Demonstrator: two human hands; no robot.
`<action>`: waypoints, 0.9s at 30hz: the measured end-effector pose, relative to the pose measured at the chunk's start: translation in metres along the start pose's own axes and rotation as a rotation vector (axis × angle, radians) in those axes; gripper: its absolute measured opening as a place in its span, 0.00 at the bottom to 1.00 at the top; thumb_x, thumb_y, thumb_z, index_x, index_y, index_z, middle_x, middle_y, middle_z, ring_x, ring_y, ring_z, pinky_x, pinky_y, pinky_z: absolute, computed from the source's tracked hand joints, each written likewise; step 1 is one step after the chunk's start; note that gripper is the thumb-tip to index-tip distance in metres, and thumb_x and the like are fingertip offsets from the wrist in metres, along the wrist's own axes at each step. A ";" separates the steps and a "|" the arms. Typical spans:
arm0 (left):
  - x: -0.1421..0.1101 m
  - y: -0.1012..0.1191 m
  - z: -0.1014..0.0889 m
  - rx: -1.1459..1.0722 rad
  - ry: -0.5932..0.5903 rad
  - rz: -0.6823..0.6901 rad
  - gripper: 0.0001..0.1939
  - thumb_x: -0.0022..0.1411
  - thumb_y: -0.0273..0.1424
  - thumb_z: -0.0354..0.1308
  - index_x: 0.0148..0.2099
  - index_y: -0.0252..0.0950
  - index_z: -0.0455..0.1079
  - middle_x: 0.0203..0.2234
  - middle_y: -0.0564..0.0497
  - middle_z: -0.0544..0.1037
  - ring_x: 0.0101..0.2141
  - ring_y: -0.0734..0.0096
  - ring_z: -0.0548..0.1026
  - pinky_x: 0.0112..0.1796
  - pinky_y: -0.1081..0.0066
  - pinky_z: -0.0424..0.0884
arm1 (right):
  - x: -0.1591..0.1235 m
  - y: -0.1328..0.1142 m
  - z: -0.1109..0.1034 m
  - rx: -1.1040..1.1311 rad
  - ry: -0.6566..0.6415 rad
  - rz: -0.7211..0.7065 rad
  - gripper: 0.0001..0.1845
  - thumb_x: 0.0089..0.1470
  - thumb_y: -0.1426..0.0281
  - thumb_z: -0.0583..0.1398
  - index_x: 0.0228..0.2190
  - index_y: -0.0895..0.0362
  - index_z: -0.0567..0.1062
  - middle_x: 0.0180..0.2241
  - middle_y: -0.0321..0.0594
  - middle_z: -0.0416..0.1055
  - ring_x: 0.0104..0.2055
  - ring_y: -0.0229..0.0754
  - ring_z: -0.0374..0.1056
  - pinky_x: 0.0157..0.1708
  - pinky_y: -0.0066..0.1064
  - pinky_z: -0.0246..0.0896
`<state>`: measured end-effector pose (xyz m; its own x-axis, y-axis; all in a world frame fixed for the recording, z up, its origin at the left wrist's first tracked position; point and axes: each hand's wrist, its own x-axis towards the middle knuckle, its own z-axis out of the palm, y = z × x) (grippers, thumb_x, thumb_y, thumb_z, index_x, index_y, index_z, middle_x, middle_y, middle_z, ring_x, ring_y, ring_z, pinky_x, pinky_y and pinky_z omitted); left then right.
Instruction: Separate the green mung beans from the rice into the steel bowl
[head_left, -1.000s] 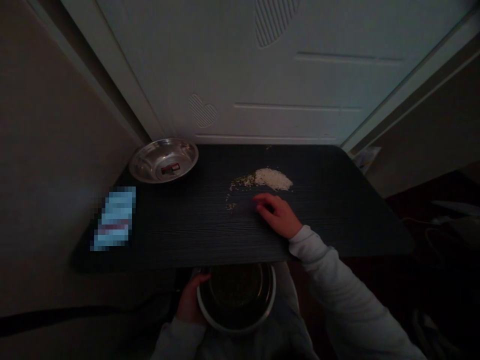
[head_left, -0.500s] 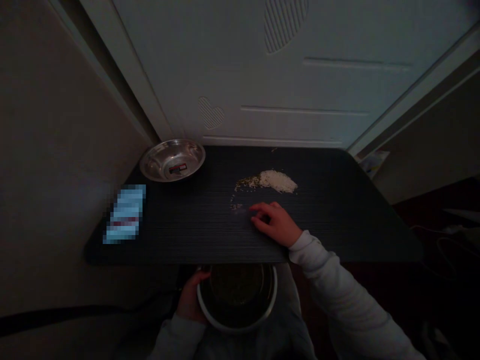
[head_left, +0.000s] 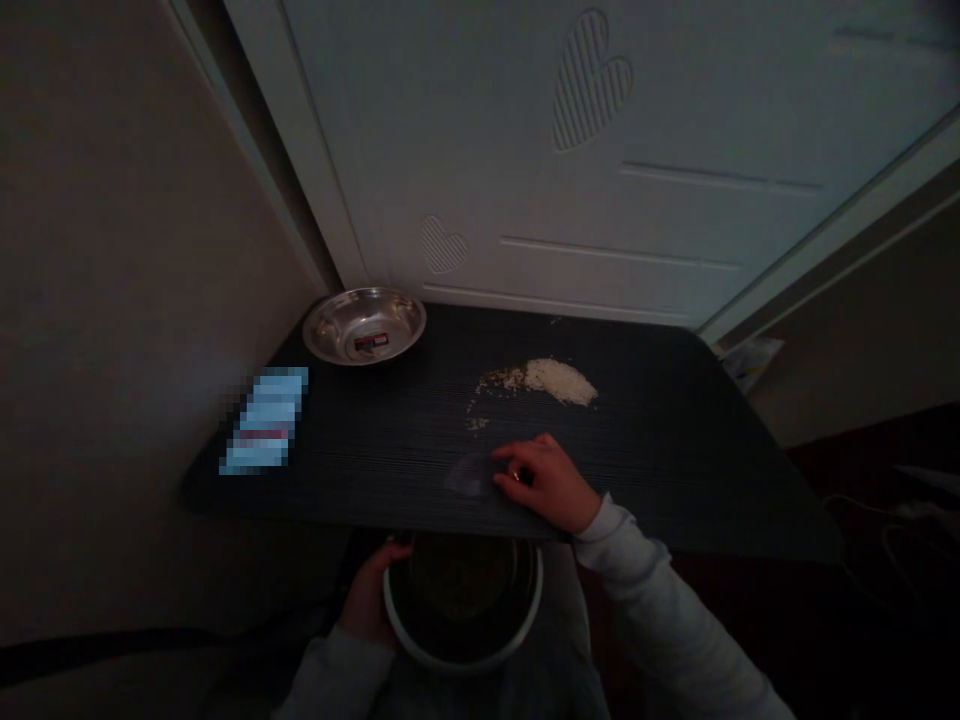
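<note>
My left hand (head_left: 371,598) grips the left rim of a bowl (head_left: 463,663) below the front edge of the table. Dark green contents show dimly inside; I cannot make out their kind. Over the front part of the table, my right hand (head_left: 551,483) pinches a thin see-through plastic sheet (head_left: 469,475) between thumb and fingers. Beyond it lies a heap of white rice grains (head_left: 561,381), with small green grains (head_left: 506,377) mixed in at its left end. A few stray grains (head_left: 477,424) are scattered nearer to my hand.
A shiny steel basin (head_left: 322,345) with a label inside stands at the back left of the dark table (head_left: 675,450). In front of it is a blurred-out light blue item (head_left: 266,420). A white door (head_left: 517,130) with heart reliefs rises behind the table.
My right hand has drawn back toward the front edge with the plastic sheet, away from the grains. The view has shifted somewhat. My left hand keeps its hold on the bowl.
</note>
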<state>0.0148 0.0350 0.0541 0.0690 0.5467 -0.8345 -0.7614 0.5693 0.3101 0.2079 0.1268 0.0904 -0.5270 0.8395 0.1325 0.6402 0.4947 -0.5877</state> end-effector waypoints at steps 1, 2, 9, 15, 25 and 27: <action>0.000 0.001 -0.001 0.003 -0.001 -0.005 0.08 0.43 0.21 0.50 0.26 0.31 0.71 0.20 0.47 0.77 0.31 0.60 0.73 0.35 0.63 0.67 | -0.001 -0.001 0.001 0.003 -0.003 -0.005 0.12 0.45 0.66 0.55 0.35 0.55 0.67 0.20 0.31 0.67 0.27 0.34 0.62 0.34 0.30 0.46; -0.001 0.001 -0.002 0.002 -0.007 -0.006 0.08 0.43 0.21 0.50 0.26 0.31 0.71 0.20 0.47 0.77 0.32 0.60 0.73 0.35 0.63 0.67 | -0.002 -0.003 0.002 0.007 -0.007 -0.011 0.12 0.45 0.66 0.55 0.35 0.55 0.67 0.20 0.31 0.68 0.27 0.34 0.63 0.34 0.30 0.46; -0.004 0.005 0.000 0.009 0.012 0.012 0.08 0.42 0.22 0.50 0.26 0.31 0.70 0.19 0.48 0.77 0.32 0.60 0.73 0.35 0.62 0.66 | -0.007 -0.011 0.004 0.032 -0.015 -0.012 0.12 0.46 0.66 0.55 0.35 0.55 0.67 0.21 0.31 0.67 0.27 0.34 0.61 0.34 0.30 0.48; -0.006 0.002 0.005 0.004 0.019 -0.040 0.08 0.42 0.22 0.50 0.27 0.32 0.70 0.23 0.48 0.77 0.31 0.60 0.73 0.36 0.61 0.66 | -0.014 -0.007 -0.003 0.137 0.018 0.100 0.12 0.49 0.67 0.51 0.37 0.54 0.66 0.21 0.32 0.64 0.28 0.35 0.59 0.31 0.28 0.52; 0.001 -0.007 -0.001 0.010 -0.047 -0.087 0.11 0.43 0.23 0.50 0.31 0.29 0.70 0.22 0.46 0.77 0.32 0.59 0.73 0.36 0.61 0.65 | -0.045 -0.008 -0.009 0.071 0.014 0.175 0.12 0.48 0.66 0.52 0.36 0.53 0.68 0.23 0.35 0.66 0.29 0.37 0.59 0.32 0.30 0.52; 0.003 -0.008 -0.003 0.017 -0.070 -0.098 0.12 0.44 0.24 0.50 0.33 0.29 0.70 0.22 0.47 0.77 0.32 0.59 0.73 0.36 0.62 0.65 | -0.044 -0.010 -0.009 0.051 -0.010 0.171 0.12 0.48 0.66 0.52 0.36 0.54 0.68 0.24 0.35 0.66 0.29 0.36 0.59 0.32 0.30 0.52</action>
<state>0.0194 0.0303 0.0476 0.1884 0.5289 -0.8275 -0.7375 0.6326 0.2365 0.2298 0.0875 0.0975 -0.4185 0.9080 0.0191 0.6922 0.3325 -0.6406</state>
